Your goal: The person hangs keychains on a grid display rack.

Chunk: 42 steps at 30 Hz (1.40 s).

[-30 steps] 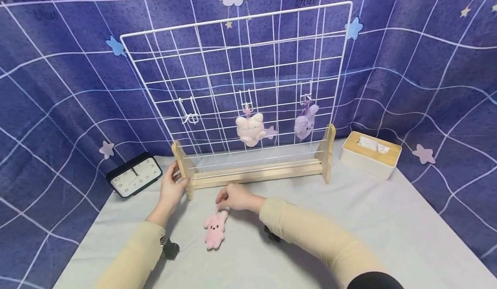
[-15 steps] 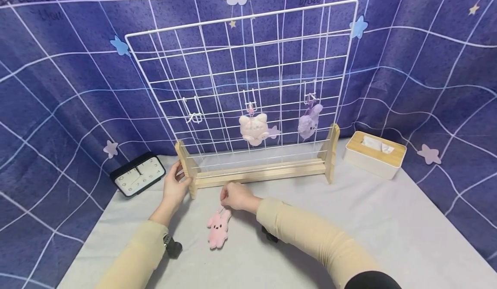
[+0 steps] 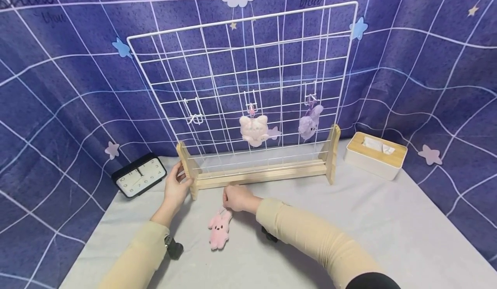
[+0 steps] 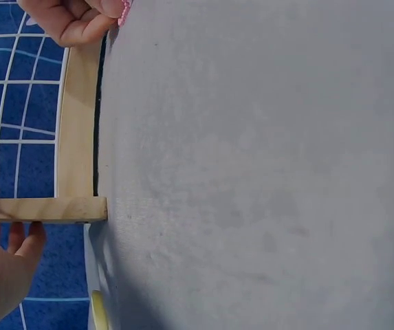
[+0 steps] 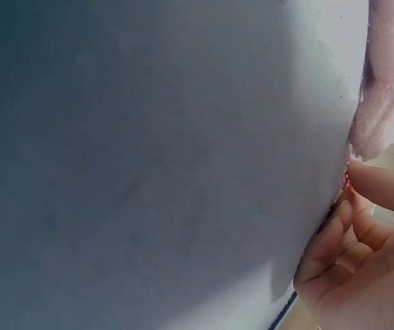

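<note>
On the table lies a pink plush bunny keychain (image 3: pixel 219 230), face up. My right hand (image 3: pixel 237 197) pinches the loop at its top between thumb and forefinger; pink beads of that loop (image 5: pixel 346 180) show in the right wrist view. Just behind this hand runs the wooden base of a white wire grid stand (image 3: pixel 260 177). My left hand (image 3: pixel 176 190) grips the stand's left wooden end piece (image 4: pixel 52 209), thumb on one face and fingers on the other. A bare white hook (image 3: pixel 195 118) hangs on the grid's left side.
A white cat plush (image 3: pixel 254 129) and a purple bunny plush (image 3: pixel 309 124) hang from hooks at the grid's middle and right. A black-framed clock (image 3: pixel 139 177) stands left of the stand, a tissue box (image 3: pixel 374 159) right of it. Blue patterned cloth (image 3: pixel 427 86) hangs behind.
The fingers of my right hand have curled in slightly at the bunny's loop. The head view has shifted a little; my left hand keeps its hold on the end piece.
</note>
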### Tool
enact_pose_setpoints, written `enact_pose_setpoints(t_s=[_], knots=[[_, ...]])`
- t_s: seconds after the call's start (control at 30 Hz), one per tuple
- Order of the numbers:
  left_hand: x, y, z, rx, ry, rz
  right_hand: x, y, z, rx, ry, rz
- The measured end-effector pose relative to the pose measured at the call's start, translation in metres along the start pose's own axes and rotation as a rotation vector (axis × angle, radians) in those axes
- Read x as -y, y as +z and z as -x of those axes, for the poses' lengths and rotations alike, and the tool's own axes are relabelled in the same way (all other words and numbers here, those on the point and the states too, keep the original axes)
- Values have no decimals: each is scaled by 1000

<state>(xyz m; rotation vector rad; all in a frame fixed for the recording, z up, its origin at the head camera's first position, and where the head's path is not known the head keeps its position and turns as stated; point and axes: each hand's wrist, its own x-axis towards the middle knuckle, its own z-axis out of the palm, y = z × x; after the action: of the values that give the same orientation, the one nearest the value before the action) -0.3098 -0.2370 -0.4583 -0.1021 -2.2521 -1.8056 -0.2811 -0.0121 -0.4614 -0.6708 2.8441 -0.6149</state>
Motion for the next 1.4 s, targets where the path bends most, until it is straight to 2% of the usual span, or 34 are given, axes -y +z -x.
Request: enact_pose_setpoints(t_s=[0.13,0.23,0.37,0.53,0.7,0.9,0.97,1.17,1.4], knots=[[-5,0,2,6,-29,8,1,0,2,17,-2,-2],[-18,0,8,18,-47,5,0,-1,5,26,-2,-45],[-33,1,16,25,-39,-8,-2,-3,7,18,-14,-129],[-36,1,17,33,-46,-16,-7,-7,8,-8,-40,-236],[-32,1,16,25,-48,-5,-13,-12,7,4,-58,-363],[-5,-1,3,10,-34,9,-16,-14,7,10,-68,-531],[1,-1,1,1,-26,4,-17,-14,7,1,-99,-571],[4,-1,-1,-9,-10,-25,-19,-23,5,-56,-229,-554],[3,0,0,-11,4,-18,-14,-31,5,-86,-274,-712]])
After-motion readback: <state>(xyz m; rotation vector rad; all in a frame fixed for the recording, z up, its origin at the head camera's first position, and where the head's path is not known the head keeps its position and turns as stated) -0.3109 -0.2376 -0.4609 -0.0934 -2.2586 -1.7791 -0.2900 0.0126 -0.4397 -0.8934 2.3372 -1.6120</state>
